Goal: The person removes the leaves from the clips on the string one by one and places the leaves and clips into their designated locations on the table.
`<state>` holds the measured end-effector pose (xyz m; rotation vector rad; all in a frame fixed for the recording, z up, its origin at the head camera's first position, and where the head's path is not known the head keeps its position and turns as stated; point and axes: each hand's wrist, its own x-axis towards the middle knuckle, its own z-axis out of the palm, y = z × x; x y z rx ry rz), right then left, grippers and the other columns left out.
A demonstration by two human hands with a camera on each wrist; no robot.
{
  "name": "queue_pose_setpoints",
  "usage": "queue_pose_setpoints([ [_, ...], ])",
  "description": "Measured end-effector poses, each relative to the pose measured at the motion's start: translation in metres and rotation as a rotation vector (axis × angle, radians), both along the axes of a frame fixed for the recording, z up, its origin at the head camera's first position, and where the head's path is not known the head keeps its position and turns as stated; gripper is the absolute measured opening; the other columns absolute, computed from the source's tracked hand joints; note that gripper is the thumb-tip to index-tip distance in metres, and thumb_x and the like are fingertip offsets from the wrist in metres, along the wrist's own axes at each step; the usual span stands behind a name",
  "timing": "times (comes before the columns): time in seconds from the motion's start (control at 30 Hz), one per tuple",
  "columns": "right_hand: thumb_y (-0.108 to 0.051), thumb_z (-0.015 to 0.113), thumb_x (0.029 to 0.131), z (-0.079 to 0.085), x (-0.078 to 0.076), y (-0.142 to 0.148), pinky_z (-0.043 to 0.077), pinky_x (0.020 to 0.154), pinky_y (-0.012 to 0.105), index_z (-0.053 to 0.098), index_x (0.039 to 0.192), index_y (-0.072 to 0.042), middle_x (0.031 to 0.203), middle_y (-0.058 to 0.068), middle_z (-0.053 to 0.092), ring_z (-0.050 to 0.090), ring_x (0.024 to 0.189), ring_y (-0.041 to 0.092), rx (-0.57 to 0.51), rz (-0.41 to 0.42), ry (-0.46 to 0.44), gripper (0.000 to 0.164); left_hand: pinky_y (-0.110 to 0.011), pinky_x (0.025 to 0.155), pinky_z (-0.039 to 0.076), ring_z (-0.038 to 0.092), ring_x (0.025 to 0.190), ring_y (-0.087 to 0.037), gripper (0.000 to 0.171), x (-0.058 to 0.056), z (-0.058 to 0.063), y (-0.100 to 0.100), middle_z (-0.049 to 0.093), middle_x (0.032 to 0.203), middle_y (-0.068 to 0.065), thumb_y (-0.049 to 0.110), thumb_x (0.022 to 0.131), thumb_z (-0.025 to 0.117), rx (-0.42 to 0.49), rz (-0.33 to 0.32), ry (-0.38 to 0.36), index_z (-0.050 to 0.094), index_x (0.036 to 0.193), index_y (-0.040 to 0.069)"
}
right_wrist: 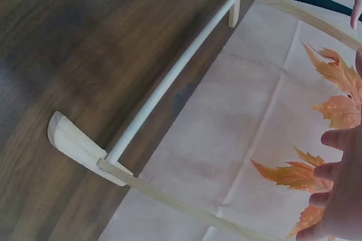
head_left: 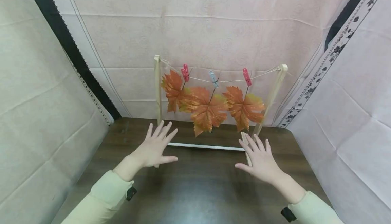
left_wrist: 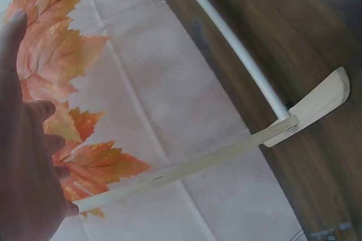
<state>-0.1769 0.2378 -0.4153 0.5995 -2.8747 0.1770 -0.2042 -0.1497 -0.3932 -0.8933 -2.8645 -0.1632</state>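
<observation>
My left hand (head_left: 155,148) hovers before the left post (head_left: 157,91) of a small wooden drying rack, its fingers straight and spread. On the other side my right hand (head_left: 261,161) is held likewise, before the right post (head_left: 273,96). Neither hand holds anything. Between the posts sags a white string (head_left: 229,81). Pink clothespins (head_left: 185,73) at left and right and a light blue clothespin (head_left: 213,78) in the middle sit on it. Three orange maple leaves (head_left: 207,110) hang by their stems from them. In both wrist views the hands partly cover the leaves.
A white rod (head_left: 207,146) joins the rack's feet low down; one rounded wooden foot (left_wrist: 319,105) shows at its end. The rack stands on a dark wooden table (head_left: 189,190). Pale cloth (head_left: 195,37) hangs behind and on both sides.
</observation>
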Motion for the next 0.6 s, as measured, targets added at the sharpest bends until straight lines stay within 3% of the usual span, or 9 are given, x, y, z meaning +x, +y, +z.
queue_pose_setpoints([
  [0.27, -0.056, 0.067, 0.076, 0.019, -0.006, -0.007, 0.021, 0.104, 0.065, 0.04, 0.14, -0.01, 0.147, 0.018, 0.034, 0.027, 0.134, 0.042, -0.147, -0.002, -0.017, 0.083, -0.065, 0.112, 0.0, 0.005, 0.144, -0.039, 0.097, -0.012, 0.027, -0.003, 0.007, 0.158, -0.012, 0.074, 0.078, 0.048, 0.015, 0.048, 0.008, 0.017, 0.151, 0.018],
  [0.43, -0.048, 0.072, 0.076, 0.029, -0.014, -0.016, 0.025, 0.103, 0.064, 0.044, 0.137, -0.008, 0.143, 0.017, 0.04, 0.032, 0.131, 0.038, -0.264, 0.003, -0.03, 0.079, -0.064, 0.112, 0.001, 0.008, 0.144, -0.038, 0.097, -0.02, 0.047, -0.003, 0.009, 0.158, -0.012, 0.068, 0.078, 0.056, 0.06, 0.057, 0.065, 0.017, 0.151, 0.016],
  [0.6, -0.044, 0.075, 0.075, 0.043, -0.019, -0.028, 0.029, 0.105, 0.06, 0.045, 0.135, -0.008, 0.14, 0.015, 0.044, 0.035, 0.129, 0.034, -0.363, 0.026, -0.048, 0.077, -0.061, 0.113, 0.012, 0.018, 0.142, -0.037, 0.096, -0.029, 0.067, 0.003, 0.019, 0.156, -0.013, 0.062, 0.078, 0.062, 0.144, 0.068, 0.142, 0.021, 0.149, 0.014],
])
